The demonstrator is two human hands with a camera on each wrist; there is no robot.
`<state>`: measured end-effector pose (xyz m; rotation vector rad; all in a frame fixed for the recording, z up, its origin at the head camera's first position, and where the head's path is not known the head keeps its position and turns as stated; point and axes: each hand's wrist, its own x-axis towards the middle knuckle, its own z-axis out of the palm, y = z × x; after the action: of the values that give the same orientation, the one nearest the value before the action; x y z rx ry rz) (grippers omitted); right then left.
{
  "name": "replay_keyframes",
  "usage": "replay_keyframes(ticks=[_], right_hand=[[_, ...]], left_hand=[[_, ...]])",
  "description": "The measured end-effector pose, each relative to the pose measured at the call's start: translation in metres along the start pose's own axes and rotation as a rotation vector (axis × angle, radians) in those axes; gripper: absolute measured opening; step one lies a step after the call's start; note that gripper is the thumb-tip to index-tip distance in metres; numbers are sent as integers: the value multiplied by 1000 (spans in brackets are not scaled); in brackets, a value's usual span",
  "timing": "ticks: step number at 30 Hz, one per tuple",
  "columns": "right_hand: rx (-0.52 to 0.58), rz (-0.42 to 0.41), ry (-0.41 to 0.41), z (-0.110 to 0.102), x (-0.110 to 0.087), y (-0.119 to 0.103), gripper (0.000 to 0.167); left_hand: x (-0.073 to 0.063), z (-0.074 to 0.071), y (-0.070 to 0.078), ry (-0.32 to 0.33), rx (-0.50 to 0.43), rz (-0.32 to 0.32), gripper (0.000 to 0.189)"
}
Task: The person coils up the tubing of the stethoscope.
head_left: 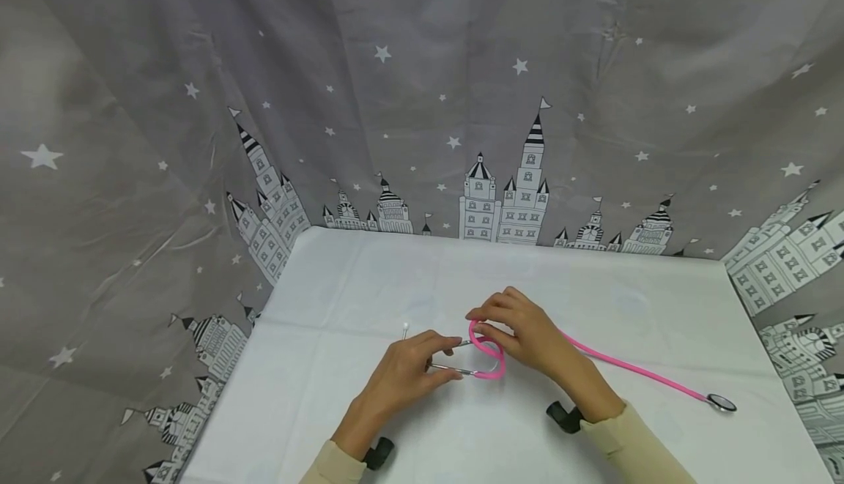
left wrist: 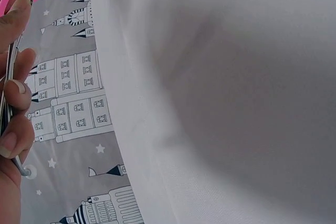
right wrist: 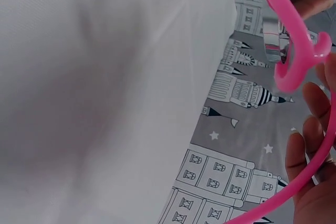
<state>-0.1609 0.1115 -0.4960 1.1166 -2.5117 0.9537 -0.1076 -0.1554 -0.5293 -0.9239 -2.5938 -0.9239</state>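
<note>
A pink stethoscope [head_left: 639,367] is held between both hands over the white table. My left hand [head_left: 409,370] grips its two metal ear tubes [left wrist: 10,69], fingers curled round them. One pale earpiece [head_left: 405,329] pokes out above that hand. With thumb and fingers, my right hand [head_left: 524,330] pinches the pink tubing near the Y-shaped fork [right wrist: 302,56], where the tubing bends in a loop. A shiny metal spring strip [right wrist: 273,38] shows beside the fork. From behind the right hand the tubing runs rightward to the round chestpiece [head_left: 722,403].
A white cloth [head_left: 356,272] covers the table. Behind and at the sides hangs a grey curtain [head_left: 409,1] printed with castles and stars. Black wrist devices [head_left: 379,454] sit on both wrists, below light sleeves [head_left: 636,444].
</note>
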Motion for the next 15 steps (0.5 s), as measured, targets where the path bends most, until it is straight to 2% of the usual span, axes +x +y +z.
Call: replay_keyframes(ticks=[4, 10, 15], right_hand=[[30, -8, -9, 1, 0, -1, 26], [59, 95, -36, 0, 0, -3, 39], [67, 130, -57, 1, 0, -3, 40]], left_hand=[[0, -1, 2, -29, -20, -1, 47], [-1, -3, 5, -88, -73, -21, 45], [-1, -2, 6, -90, -87, -10, 44]])
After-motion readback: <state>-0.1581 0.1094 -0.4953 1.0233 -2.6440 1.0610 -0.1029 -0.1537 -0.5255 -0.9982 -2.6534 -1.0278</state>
